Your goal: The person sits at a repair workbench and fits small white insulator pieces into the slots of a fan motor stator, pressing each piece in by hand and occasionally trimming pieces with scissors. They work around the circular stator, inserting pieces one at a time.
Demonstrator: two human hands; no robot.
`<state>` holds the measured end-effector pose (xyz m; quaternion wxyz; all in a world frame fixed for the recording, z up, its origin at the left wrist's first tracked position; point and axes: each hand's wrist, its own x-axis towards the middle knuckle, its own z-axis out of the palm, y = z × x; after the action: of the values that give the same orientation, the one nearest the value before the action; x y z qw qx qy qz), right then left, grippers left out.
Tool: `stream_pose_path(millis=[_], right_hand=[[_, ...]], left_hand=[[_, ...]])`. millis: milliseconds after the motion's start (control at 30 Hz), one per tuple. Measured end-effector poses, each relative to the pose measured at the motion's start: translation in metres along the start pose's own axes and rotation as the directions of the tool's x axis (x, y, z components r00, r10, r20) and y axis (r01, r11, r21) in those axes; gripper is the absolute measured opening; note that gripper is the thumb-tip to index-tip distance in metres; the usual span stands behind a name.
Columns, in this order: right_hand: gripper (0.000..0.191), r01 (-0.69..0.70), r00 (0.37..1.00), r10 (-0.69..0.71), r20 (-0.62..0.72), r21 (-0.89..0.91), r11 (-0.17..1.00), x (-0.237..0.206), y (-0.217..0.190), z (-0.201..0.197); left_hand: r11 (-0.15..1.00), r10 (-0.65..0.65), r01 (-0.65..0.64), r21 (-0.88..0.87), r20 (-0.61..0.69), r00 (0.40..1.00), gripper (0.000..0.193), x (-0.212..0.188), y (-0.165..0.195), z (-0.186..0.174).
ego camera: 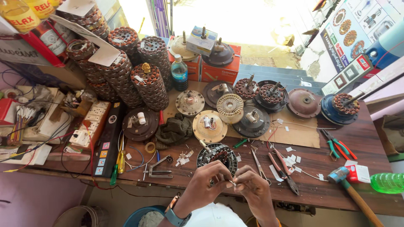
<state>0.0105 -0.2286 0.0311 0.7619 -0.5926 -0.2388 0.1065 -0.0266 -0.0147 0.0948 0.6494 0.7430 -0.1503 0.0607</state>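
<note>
hands meet at the near edge of the wooden table (pixel 357 138). two hands show: the left hand (pixel 206 180) with a watch on its wrist, and the right hand (pixel 252 189). their fingertips pinch together around a tiny pale piece (pixel 232 181), maybe a bit of wire or sleeve; it is too small to tell. both hands have their fingers curled tight on it. the piece sits right between the two sets of fingertips, just in front of one dark round motor winding (pixel 216 155), which lies on the table close behind the fingers.

one pair of scissors (pixel 259 164) lies to the right of the winding. next to it is one pair of red-handled pliers (pixel 283 170). farther right are two green and red hand tools (pixel 338 146) and one hammer (pixel 353 195). one green bottle (pixel 387 183) lies on its side at the far right. one yellow and green screwdriver (pixel 118 162) rests on the left.
</note>
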Motion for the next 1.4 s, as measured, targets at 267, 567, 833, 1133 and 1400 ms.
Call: stream_pose_path(millis=[267,567,833,1133,1400], right_hand=[[0.013,-0.279,0.96,0.28,0.011,-0.058,0.959,-0.003,0.007,-0.004],[0.016,-0.184,0.968,0.212,0.135,-0.195,0.963,-0.023,0.003,-0.009],[0.007,-0.189,0.977,0.164,-0.139,-0.195,0.962,-0.023,-0.015,0.034],[0.015,-0.282,0.935,-0.017,-0.355,-0.77,0.572,-0.022,0.037,-0.047],[0.025,-0.58,0.798,0.006,-0.602,-0.766,0.276,-0.01,0.056,-0.086]], left_hand=[[0.982,0.157,-0.161,0.098,0.05,0.986,0.019,-0.005,-0.008,0.0],[0.988,0.064,-0.038,-0.153,0.172,0.983,0.021,-0.018,-0.027,0.005],[0.899,-0.188,0.189,-0.395,0.041,0.981,0.016,-0.029,-0.043,0.027],[0.586,-0.547,0.429,-0.687,0.055,0.836,0.013,-0.055,-0.082,0.008],[0.545,-0.593,0.429,-0.72,0.03,0.805,0.021,-0.046,-0.075,0.012]])
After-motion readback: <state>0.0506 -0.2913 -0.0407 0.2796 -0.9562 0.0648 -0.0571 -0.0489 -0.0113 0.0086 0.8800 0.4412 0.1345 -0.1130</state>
